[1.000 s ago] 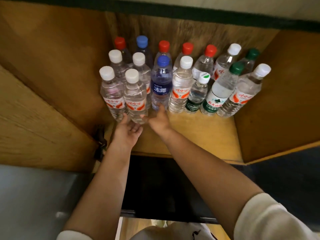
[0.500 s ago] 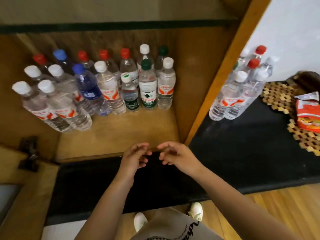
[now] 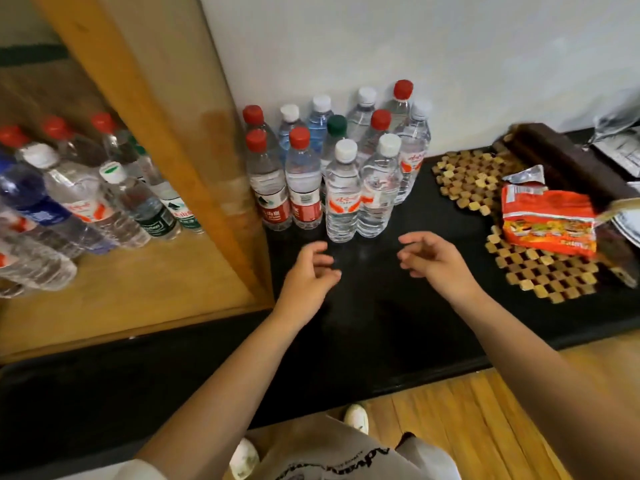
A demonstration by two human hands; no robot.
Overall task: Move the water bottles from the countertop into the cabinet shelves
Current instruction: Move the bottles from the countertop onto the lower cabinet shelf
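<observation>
Both hands are now empty and withdrawn from the shelf; a second earlier they were at the front bottles inside the cabinet. That delivery is judged done, and the next pickup is being set up.

Left hand: fingers loosely curled, spread, nothing pinched. Right hand: fingers likewise half-curled and apart, nothing held.

Bottles still to be moved are clustered on the tabletop just beyond the fingertips, the two white-capped ones nearest, between both hands. Stored bottles are seen well left of the left fingers, behind the wooden panel.

Bottles: clear ribbed plastic, cylindrical, screw caps in red, white, green. Tabletop: black, smooth, slightly glossy. A woven block mat and a crinkly foil packet lie right of the right fingers.
</observation>
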